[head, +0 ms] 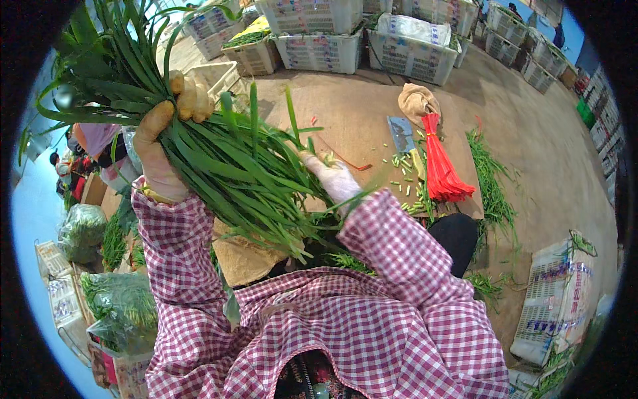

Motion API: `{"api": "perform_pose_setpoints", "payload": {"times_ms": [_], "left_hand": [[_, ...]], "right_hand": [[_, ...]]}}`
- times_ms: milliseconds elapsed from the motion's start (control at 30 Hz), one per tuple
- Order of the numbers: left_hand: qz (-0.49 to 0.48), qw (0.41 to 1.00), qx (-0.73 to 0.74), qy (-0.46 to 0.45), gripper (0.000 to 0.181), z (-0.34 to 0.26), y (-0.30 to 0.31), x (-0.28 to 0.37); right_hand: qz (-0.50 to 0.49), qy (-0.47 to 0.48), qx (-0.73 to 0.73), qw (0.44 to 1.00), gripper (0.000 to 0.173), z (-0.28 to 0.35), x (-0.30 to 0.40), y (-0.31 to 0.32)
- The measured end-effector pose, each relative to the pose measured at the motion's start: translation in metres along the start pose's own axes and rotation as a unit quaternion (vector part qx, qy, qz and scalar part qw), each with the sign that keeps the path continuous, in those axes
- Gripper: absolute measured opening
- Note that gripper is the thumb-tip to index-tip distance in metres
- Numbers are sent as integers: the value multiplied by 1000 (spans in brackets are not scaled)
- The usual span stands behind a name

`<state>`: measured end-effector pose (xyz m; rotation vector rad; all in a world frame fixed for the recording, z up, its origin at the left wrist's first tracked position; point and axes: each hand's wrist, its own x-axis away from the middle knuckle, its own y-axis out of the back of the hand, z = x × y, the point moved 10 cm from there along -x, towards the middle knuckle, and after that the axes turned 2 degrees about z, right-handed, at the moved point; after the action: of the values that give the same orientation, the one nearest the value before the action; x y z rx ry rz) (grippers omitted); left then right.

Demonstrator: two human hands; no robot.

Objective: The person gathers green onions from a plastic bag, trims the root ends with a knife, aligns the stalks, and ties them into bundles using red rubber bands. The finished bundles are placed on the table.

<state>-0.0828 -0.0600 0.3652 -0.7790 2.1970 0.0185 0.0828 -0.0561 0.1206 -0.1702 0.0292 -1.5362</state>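
My left hand (167, 129) is raised and closed around a thick bunch of long green leaves (234, 164), which look like garlic greens or chives. Leaf tops fan out above the fist, while the rest slants down toward my lap. At the lower right side of the bunch, my right hand (331, 174) grips some of the leaves, its fingers partly hidden among them. Both hands appear to wear stained gloves. Beyond the right hand, a cleaver (401, 134) with a yellow handle lies on a brown board (344, 119). Beside it is a bundle of red ties (441, 164).
A tan cloth bag (418, 102) rests at the board's far edge. Cut stem pieces (406, 169) are scattered near the cleaver. Loose greens (491, 179) line the board's right side. White plastic crates (319, 52) stand beyond, and bagged greens (122, 304) sit at left.
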Motion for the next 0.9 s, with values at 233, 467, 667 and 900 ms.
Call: {"api": "perform_pose_setpoints", "payload": {"times_ms": [233,467,667,900], "left_hand": [[27,996,50,-73,23,-35,-5,12],[21,997,62,-49,25,-16,13,32],[72,993,58,-73,26,-26,-6,15],[72,995,33,-53,27,-25,-17,17]], "right_hand": [[26,-18,494,869,41,-118,21,26],[88,-52,671,734,21,-100,63,94],[218,4,684,697,34,-222,101,135],[91,204,443,868,30,88,69,57]]}}
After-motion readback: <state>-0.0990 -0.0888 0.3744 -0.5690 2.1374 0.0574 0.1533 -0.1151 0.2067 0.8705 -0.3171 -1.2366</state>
